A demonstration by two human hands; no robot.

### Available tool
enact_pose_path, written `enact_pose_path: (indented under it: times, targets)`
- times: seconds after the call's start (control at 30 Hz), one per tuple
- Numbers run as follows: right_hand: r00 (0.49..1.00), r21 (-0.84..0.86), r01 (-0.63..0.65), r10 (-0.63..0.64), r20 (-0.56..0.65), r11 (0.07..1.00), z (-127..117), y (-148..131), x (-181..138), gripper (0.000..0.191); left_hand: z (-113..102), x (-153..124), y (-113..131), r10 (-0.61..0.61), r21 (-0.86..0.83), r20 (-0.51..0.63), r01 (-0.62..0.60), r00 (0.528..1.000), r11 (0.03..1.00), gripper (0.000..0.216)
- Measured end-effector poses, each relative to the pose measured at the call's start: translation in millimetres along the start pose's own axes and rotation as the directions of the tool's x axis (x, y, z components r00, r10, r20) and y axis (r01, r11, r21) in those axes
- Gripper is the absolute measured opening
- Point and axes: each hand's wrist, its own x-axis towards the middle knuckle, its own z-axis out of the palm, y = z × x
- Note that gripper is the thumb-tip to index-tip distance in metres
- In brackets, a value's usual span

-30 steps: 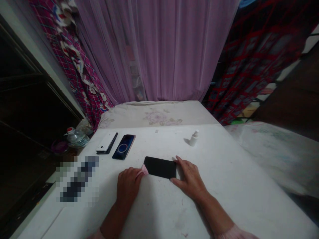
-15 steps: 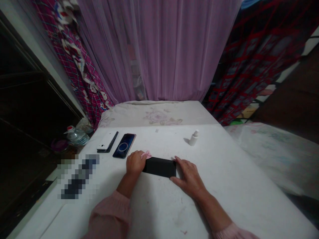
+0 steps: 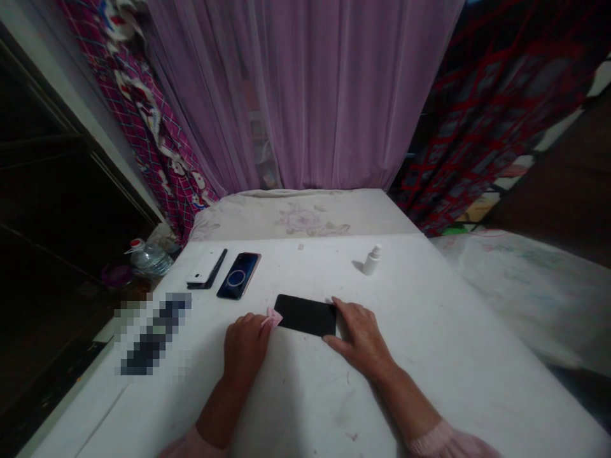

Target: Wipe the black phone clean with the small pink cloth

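Note:
A black smartphone [image 3: 305,315] lies flat on the white table in front of me, its long side running left to right. My right hand [image 3: 360,336] grips its right end, thumb at the near corner and fingers at the far one. At the phone's left end, my left hand [image 3: 245,343] is closed on a small pink cloth [image 3: 272,318], whose tip sticks out by the thumb and meets the phone's near left corner. Most of the cloth is hidden in the fingers.
Beyond my left hand lie a dark blue phone [image 3: 238,275] with a ring on its back and a white phone [image 3: 205,270] on a darker one. A white spray bottle [image 3: 372,261] stands at the back right. A pixelated patch covers something at the left edge. Purple curtains [image 3: 334,95] hang behind.
My left hand has moved left and toward me with the pink cloth, off the phone's far left corner, so more of the phone shows. The right hand keeps its hold.

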Motion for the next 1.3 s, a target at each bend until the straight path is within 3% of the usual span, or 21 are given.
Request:
enact_pose_path:
  times: [0.1,0.23,0.43,0.6,0.77,0.9,1.13,1.3]
  targets:
    - [1.000,-0.018,-0.009,0.009,-0.012,1.000,2,0,0,0.072,4,-7,2,-0.003,-0.017,-0.047,0.002,0.999,1.000,0.027]
    - [1.000,-0.010,-0.002,0.002,0.007,1.000,2,0,0,0.074,11,-9,15,0.103,0.005,-0.117,-0.103,0.988,0.995,0.023]
    - [1.000,0.017,-0.009,0.009,0.018,1.000,1,0,1,0.075,14,5,48,0.275,0.064,-0.033,-0.272,0.961,0.960,0.020]
    - [1.000,0.003,0.022,-0.022,0.017,1.000,4,4,1,0.077,13,29,66,0.354,0.028,-0.031,-0.353,0.935,0.935,0.024]
    - [1.000,0.003,0.004,-0.004,0.011,1.000,2,0,1,0.073,12,62,70,0.304,0.043,-0.010,-0.303,0.953,0.952,0.022]
    - [1.000,0.005,-0.008,0.008,-0.004,1.000,0,-4,2,0.072,9,75,56,0.222,0.076,-0.035,-0.219,0.974,0.973,0.027]
    - [1.000,-0.022,0.012,-0.012,-0.004,1.000,-1,-5,3,0.070,2,75,32,0.090,0.095,-0.069,-0.083,0.994,0.992,0.031]
    - [1.000,-0.014,-0.006,0.007,0.005,1.000,-2,-6,3,0.067,10,56,44,0.193,0.064,-0.044,-0.190,0.980,0.980,0.027]
